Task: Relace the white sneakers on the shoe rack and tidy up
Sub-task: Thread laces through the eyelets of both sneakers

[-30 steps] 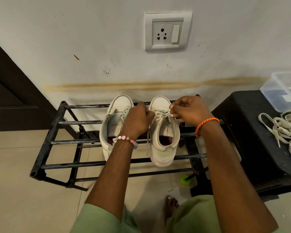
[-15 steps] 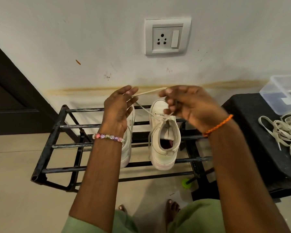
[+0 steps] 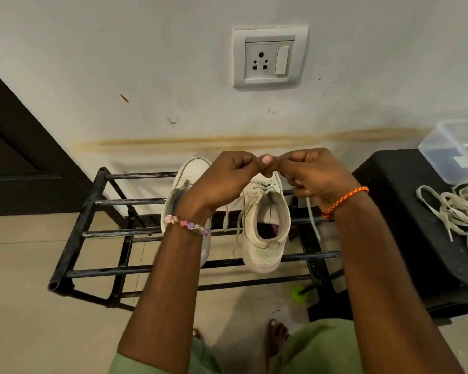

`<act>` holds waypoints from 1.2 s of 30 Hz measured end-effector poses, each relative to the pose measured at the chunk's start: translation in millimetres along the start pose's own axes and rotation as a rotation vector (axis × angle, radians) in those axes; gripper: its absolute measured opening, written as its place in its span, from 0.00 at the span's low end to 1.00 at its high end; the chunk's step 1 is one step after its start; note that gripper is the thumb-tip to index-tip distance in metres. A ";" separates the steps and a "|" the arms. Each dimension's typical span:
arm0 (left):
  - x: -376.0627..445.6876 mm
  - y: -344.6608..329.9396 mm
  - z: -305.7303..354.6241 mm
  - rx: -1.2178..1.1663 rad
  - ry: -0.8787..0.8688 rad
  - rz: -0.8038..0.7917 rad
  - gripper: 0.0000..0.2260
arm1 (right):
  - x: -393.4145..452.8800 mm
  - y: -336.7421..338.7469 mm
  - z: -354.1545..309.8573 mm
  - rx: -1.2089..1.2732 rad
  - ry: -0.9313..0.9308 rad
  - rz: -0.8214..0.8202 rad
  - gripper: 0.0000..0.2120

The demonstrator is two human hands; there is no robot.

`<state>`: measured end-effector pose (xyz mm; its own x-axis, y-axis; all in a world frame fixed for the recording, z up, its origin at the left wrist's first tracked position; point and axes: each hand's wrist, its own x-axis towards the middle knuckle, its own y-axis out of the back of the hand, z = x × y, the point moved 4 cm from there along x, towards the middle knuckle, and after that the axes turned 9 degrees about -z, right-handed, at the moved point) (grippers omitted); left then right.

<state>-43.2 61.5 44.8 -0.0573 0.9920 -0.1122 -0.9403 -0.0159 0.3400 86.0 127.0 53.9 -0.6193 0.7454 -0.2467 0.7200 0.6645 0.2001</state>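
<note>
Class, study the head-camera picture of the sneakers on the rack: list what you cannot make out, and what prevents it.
- Left sneaker, head view: mostly covered by the left hand and forearm; its lacing is unseen.
- Lace between the fingers: the knot, if any, is hidden inside the right hand.
- Plastic box: cut off by the right edge; contents unclear.
- Loose laces: a tangle running off the edge; number unclear.

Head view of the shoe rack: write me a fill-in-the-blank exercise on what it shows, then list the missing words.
1. Both sneakers stand on a black metal ____.
2. The left hand wears a beaded bracelet; the right hand wears an ____ braided one.
3. The loose laces lie on the black stool on the ____ side of the view.
4. The right sneaker has a ____ insole.

Missing words: rack; orange; right; red
</note>
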 end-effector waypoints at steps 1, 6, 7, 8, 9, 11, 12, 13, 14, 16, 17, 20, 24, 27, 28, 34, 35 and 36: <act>0.7 2.7 -4.1 0.005 0.005 0.039 0.14 | 0.1 1.1 1.6 0.006 -0.016 -0.006 0.09; -1.2 28.2 -28.2 0.055 0.120 0.469 0.13 | 1.4 16.3 7.9 -0.036 -0.069 0.025 0.04; -1.9 31.5 -32.2 0.025 0.133 0.527 0.13 | 0.9 17.9 9.6 -0.029 -0.076 0.027 0.03; -2.4 33.9 -35.3 0.001 0.144 0.578 0.13 | 1.0 18.3 11.4 -0.019 -0.079 0.023 0.04; -3.1 36.2 -37.9 -0.013 0.154 0.628 0.13 | 1.0 18.2 12.7 0.000 -0.080 0.018 0.06; -5.4 40.7 -43.4 -0.045 0.177 0.733 0.15 | 0.9 18.6 14.5 0.065 -0.081 0.008 0.08; -7.2 43.0 -45.8 -0.071 0.188 0.785 0.15 | 0.2 19.1 15.0 0.107 -0.082 0.006 0.09; -8.5 45.5 -47.8 -0.091 0.199 0.830 0.15 | -0.7 19.8 15.4 0.150 -0.084 0.004 0.09; -10.2 47.5 -48.9 -0.099 0.213 0.867 0.14 | -1.2 20.8 16.2 0.183 -0.087 0.007 0.08; -12.1 49.7 -50.2 -0.110 0.230 0.901 0.13 | -2.8 22.6 17.5 0.208 -0.095 0.029 0.06; -12.2 50.0 -51.1 -0.115 0.234 0.899 0.13 | -3.5 23.2 17.8 0.198 -0.095 0.042 0.05; -12.0 47.4 -53.6 -0.029 0.265 0.857 0.12 | -4.1 23.1 16.5 0.138 -0.083 0.074 0.04; -7.8 37.3 -39.3 0.411 0.236 0.712 0.21 | -1.8 21.8 14.4 0.064 -0.047 0.117 0.03; 3.5 14.2 -13.2 0.221 -0.117 0.432 0.18 | 0.3 17.6 8.2 0.057 0.005 0.052 0.04; 6.3 3.4 -10.5 0.151 -0.136 0.310 0.14 | 0.5 16.4 6.3 0.063 0.014 0.031 0.04; 13.0 -24.1 -12.3 -0.087 -0.121 0.137 0.09 | 1.0 20.3 7.6 -0.098 -0.009 0.077 0.03; 13.4 -23.0 -13.5 -0.112 -0.105 0.145 0.08 | 0.6 21.6 7.9 -0.100 -0.006 0.098 0.04; 14.1 -22.1 -14.7 -0.127 -0.090 0.156 0.07 | 0.9 22.0 8.6 -0.097 -0.003 0.110 0.04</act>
<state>-28.1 74.0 22.0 -0.1804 0.9834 0.0180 -0.9575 -0.1798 0.2255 104.0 141.9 49.9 -0.5376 0.8137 -0.2211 0.7495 0.5813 0.3169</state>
